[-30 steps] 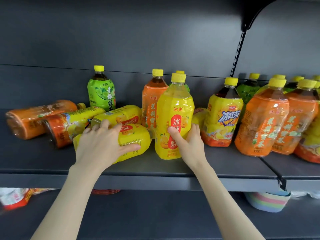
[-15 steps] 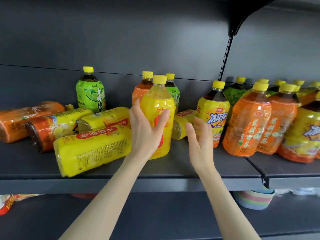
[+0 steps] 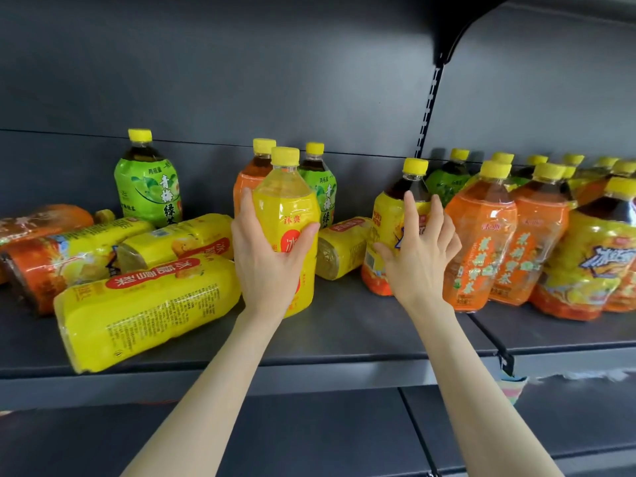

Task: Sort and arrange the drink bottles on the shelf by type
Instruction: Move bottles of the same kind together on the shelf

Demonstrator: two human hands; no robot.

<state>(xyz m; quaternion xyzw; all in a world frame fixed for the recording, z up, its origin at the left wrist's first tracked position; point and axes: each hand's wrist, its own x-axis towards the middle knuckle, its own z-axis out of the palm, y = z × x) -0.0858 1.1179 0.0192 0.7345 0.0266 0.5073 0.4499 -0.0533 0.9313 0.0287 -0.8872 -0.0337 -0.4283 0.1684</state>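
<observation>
Yellow-labelled, yellow-capped plastic bottle (image 3: 285, 208) stands upright mid-shelf, with the left hand (image 3: 272, 266) curled round its body. The right hand (image 3: 418, 259), fingers spread, is laid against the dark-tea bottle with a yellow and orange label (image 3: 389, 208) at its 3 o'clock. At 9 o'clock a large yellow bottle on its side (image 3: 144, 311) lies just beside the held one, near the front edge of the grey metal shelf (image 3: 344, 342). Lifting the upright bottle could let it roll off.

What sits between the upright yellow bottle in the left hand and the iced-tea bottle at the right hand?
A yellow bottle on its side, base toward the camera, lies between them on the shelf; head view shows it.
</observation>
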